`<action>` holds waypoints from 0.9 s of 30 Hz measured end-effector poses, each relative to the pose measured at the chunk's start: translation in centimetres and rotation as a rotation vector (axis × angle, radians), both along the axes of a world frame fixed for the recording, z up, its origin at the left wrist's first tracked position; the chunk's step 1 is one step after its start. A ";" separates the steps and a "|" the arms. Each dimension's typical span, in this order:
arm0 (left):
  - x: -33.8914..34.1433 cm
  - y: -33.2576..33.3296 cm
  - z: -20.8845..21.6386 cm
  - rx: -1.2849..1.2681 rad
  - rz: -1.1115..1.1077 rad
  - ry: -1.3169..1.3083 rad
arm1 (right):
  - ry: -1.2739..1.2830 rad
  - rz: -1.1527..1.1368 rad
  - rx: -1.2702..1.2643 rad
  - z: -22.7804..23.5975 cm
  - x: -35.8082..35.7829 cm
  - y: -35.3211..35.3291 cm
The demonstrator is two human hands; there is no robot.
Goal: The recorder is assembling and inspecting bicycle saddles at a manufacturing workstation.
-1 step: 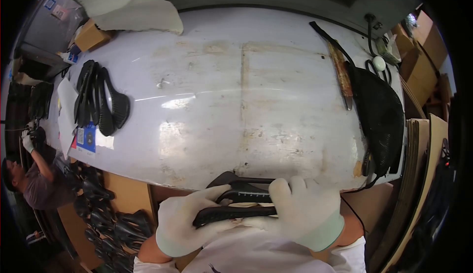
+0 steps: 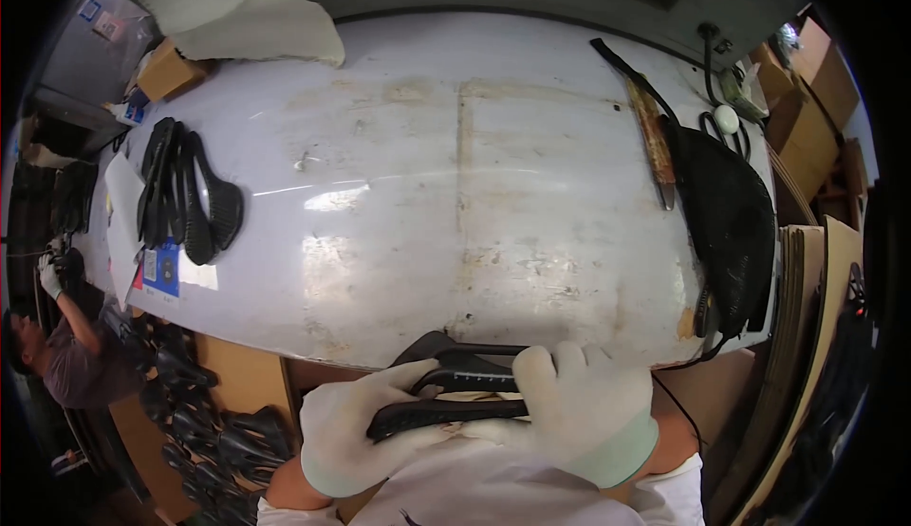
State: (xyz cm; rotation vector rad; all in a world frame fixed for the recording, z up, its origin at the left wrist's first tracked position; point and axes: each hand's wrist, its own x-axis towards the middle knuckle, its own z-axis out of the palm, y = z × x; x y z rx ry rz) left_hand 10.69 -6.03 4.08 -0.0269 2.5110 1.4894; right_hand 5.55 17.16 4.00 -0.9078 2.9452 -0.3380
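Note:
Close to my body, at the table's near edge, I hold a black bicycle saddle (image 2: 474, 378) level between both hands. It has a long gap along its middle and small pale marks on one strip. My left hand (image 2: 343, 429), in a whitish glove, is closed around the saddle's left end, thumb over the top. The right end is gripped by my right hand (image 2: 590, 414), gloved too, its fingers bent over the upper side and covering that end. The saddle's underside is mostly hidden.
Several black saddles (image 2: 218, 205) lie at the left of the white table (image 2: 389, 156). A black pouch (image 2: 729, 222) and a worn, brown-handled blade (image 2: 653, 137) lie at right. More saddles (image 2: 254, 442) are heaped at lower left, near another person (image 2: 76, 355). Cardboard sheets (image 2: 802, 317) stand at right.
The whole view has shifted slightly, with the table things a little further left. My hands keep the same grip on the saddle.

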 end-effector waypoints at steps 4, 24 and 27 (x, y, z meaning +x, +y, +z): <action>0.1 0.6 0.6 -0.094 0.084 -0.042 | -0.054 -0.015 0.002 0.0 0.3 0.0; 0.0 6.6 -5.3 1.015 -0.077 0.042 | -1.309 -0.135 -1.080 -6.7 0.6 3.7; -1.4 6.4 -3.9 0.327 -0.293 0.212 | -1.220 -0.144 -0.882 -5.7 -0.1 3.3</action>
